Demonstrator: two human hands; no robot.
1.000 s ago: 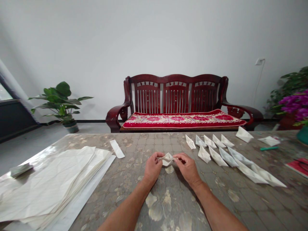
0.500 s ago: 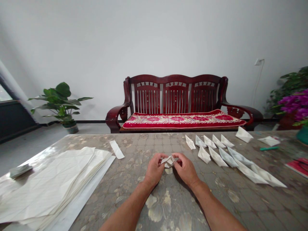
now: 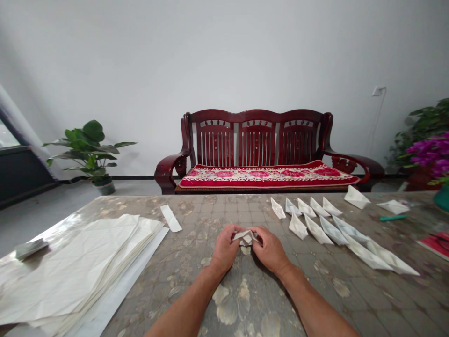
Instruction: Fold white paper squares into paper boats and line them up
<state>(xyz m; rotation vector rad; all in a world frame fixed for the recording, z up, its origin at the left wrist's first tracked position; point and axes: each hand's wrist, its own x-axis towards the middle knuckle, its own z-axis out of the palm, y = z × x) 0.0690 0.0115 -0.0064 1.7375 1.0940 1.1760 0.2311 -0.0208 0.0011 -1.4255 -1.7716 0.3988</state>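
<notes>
Between my two hands is a small white paper boat (image 3: 247, 238), its pointed middle facing up, just above the patterned tablecloth. My left hand (image 3: 225, 243) pinches its left end, and my right hand (image 3: 268, 247) grips the right end. Fingers cover both tips of the paper. To the right, several folded paper boats (image 3: 317, 229) stand in two slanting rows. Two more lie farther off, one paper boat (image 3: 357, 197) upright and another paper boat (image 3: 393, 206) lower and flatter.
A stack of large white paper sheets (image 3: 80, 267) covers the table's left side, with a grey folded object (image 3: 31, 249) on it. A paper strip (image 3: 170, 218) lies beyond. At right are a green pen (image 3: 393, 217) and a red book (image 3: 435, 244). A wooden bench (image 3: 256, 140) stands behind the table (image 3: 196, 290).
The paper boat has spread a little wider between my hands, and my right fingers have shifted on its end. The other things on the table stay put.
</notes>
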